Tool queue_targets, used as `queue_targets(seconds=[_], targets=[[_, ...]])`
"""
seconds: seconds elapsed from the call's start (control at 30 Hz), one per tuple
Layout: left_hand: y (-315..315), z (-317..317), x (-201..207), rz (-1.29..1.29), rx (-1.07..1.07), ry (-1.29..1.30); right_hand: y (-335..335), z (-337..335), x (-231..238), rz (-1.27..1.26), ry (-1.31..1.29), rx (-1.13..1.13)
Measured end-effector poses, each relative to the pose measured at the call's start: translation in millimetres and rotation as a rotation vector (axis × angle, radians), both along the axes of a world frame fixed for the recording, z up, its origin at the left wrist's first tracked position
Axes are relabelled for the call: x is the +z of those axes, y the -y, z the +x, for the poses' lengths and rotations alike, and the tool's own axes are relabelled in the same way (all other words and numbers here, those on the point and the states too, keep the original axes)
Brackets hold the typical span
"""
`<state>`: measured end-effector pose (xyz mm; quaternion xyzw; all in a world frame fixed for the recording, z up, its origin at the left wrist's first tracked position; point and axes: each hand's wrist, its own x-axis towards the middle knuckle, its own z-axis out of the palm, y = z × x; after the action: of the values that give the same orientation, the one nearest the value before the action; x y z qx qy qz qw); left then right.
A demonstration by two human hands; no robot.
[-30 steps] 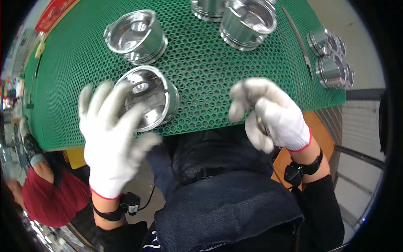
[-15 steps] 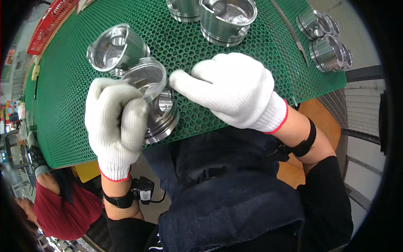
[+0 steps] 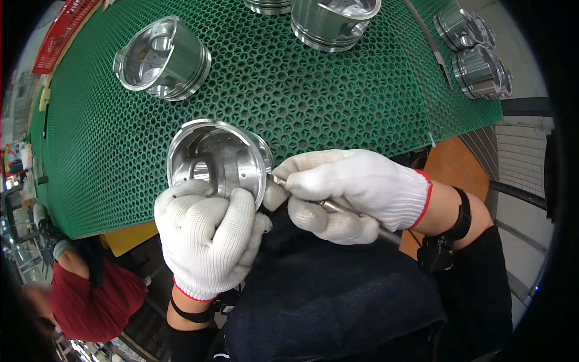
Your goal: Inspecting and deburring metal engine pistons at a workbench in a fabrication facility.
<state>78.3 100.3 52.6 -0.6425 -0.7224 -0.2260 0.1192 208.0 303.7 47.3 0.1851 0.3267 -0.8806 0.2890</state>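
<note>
Honeycomb green mat (image 3: 338, 108) covers pretty much the whole workbench, with a few more shiny pistons sitting loose on it: one (image 3: 161, 58) at the upper left, one (image 3: 333, 21) at the top, and a pair (image 3: 479, 54) off the right edge. Left hand (image 3: 208, 235) is wrapped tight around the silver piston (image 3: 217, 160), holding it at the mat's near edge, open end facing up toward the camera. Right hand (image 3: 356, 193) is closed on a thin metal tool (image 3: 338, 208), tip touching the piston's rim, and there's someone in a red shirt (image 3: 90, 295) down low on the left.

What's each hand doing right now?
Left hand: closed around the metal piston, open end up.
Right hand: closed on a thin metal tool, tip at the piston's rim.
</note>
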Motion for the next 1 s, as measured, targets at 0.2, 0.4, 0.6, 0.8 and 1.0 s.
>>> queue_targets(seconds=[0.2,0.4,0.6,0.8,1.0], targets=[[21,-29,-3,0.176,0.08,0.169,-17,23,4,0.404,-0.049,-0.19],[3,-14,20,0.039,0.05,-0.007,-28,29,2,0.621,-0.375,-0.414],[1,-49,-6,0.111,-0.07,0.195,-27,8,19,0.83,-0.658,-0.383],[-44,-53,-1,0.206,-0.026,0.197,-39,-21,-5,2.187,-1.171,-0.145],[-35,-32,1,0.202,-0.029,0.167,-9,-11,2,2.195,-0.773,0.022]])
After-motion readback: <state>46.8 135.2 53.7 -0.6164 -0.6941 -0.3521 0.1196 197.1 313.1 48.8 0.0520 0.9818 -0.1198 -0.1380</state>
